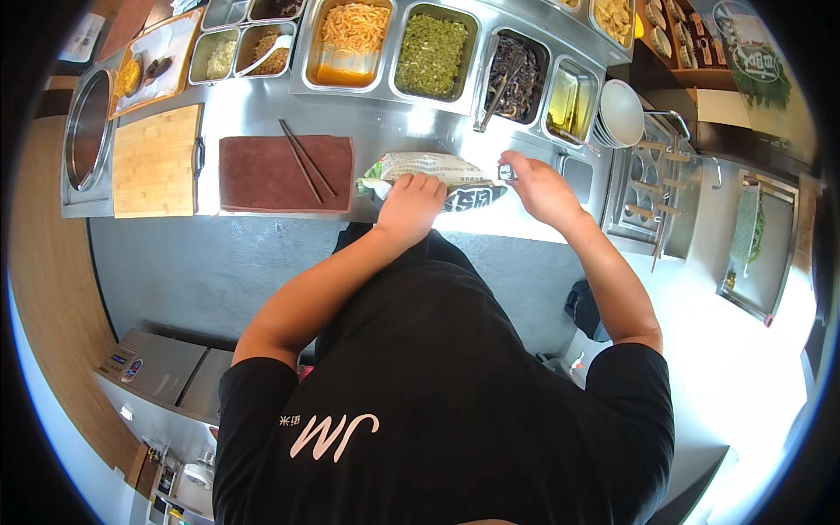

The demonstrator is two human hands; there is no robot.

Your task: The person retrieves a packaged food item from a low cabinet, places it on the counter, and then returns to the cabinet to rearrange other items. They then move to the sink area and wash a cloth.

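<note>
A printed plastic food bag [440, 169] lies on the steel counter before me, plump and bearing writing. My left hand [415, 205] rests on its near left part, fingers bent over the edge; whether they grip it is hard to tell. Just past the bag's right end, my right hand [539, 189] pinches a small, light-coloured object with dark marks [506, 172] between thumb and fingers; its kind cannot be told. Left of the bag, a pair of dark chopsticks [307, 161] lies across a folded brown cloth [252, 174].
Steel pans of shredded food [354, 29], chopped greens [434, 52] and dark strips with tongs [515, 79] line the back. White bowls [621, 113] are stacked right, beside a noodle boiler with strainers [646, 177]. A wooden cutting board [156, 161] and round steel well [90, 131] stand left.
</note>
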